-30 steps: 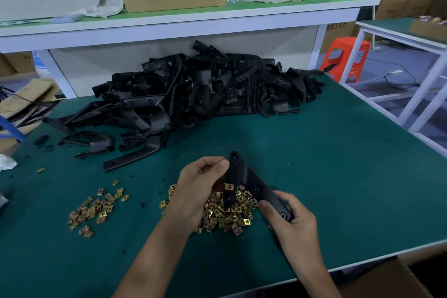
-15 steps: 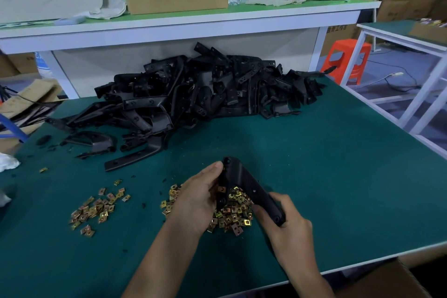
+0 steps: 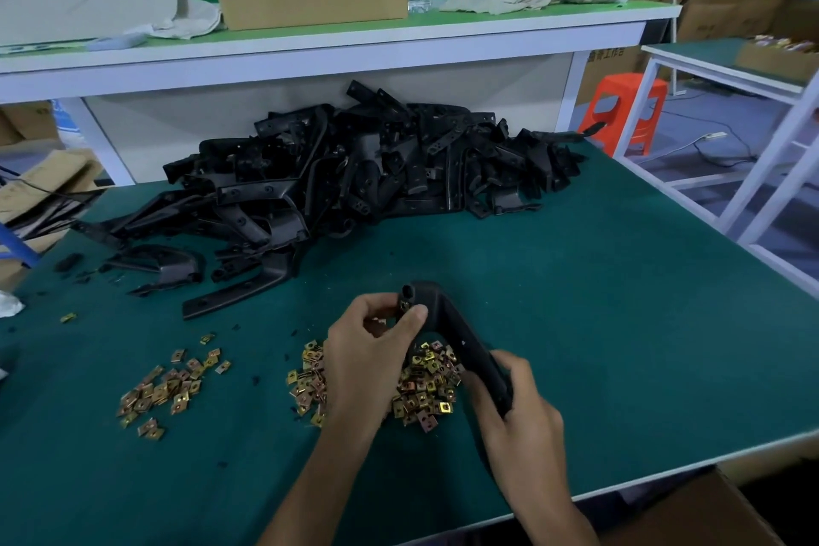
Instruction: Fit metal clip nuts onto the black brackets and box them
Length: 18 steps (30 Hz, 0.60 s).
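Above the clip nuts (image 3: 427, 386), a black bracket (image 3: 461, 339) is held.
Both ends are gripped: lower by right hand (image 3: 520, 419), upper by left hand (image 3: 370, 364).

- Left hand (image 3: 372, 350): thumb and fingers pinch the upper end of a black angled plastic bracket (image 3: 461, 341).
- Right hand (image 3: 518, 410): fingers curled round its lower end.

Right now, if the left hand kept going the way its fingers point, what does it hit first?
The black bracket: the left hand pinches its upper end, by a clip nut. Beyond that, probably bare green mat; depth unclear.
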Available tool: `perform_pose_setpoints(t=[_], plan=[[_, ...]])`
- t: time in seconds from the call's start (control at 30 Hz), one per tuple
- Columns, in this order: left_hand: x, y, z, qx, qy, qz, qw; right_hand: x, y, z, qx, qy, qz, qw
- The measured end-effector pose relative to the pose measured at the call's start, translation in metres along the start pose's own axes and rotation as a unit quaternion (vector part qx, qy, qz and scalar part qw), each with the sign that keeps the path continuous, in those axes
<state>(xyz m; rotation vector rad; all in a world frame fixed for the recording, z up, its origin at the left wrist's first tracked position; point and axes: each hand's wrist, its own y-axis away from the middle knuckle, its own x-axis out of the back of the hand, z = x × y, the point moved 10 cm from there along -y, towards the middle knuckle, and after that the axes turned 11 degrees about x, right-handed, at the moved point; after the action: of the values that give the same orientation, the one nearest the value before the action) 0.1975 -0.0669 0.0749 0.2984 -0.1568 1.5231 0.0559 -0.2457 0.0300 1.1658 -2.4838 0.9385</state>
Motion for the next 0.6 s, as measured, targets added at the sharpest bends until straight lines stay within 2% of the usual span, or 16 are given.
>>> perform_pose_setpoints(t=[0.17,0.37,0.5,0.6], plan=[[-0.001,0.000,0.002,-0.016,-0.002,0.003,1.000,-0.003,0.003,-0.016,0.044,0.024,-0.023,0.998],[-0.008,0.004,0.004,-0.007,-0.028,0.004,1.000,-0.010,0.004,-0.017,0.046,0.034,-0.049,0.997],[-0.007,0.010,0.016,-0.015,0.008,-0.017,1.000,-0.014,0.008,-0.007,0.006,-0.013,-0.064,0.998],[-0.005,0.018,0.035,-0.068,-0.017,-0.057,0.996,-0.006,0.024,-0.004,-0.041,-0.076,-0.052,0.995]])
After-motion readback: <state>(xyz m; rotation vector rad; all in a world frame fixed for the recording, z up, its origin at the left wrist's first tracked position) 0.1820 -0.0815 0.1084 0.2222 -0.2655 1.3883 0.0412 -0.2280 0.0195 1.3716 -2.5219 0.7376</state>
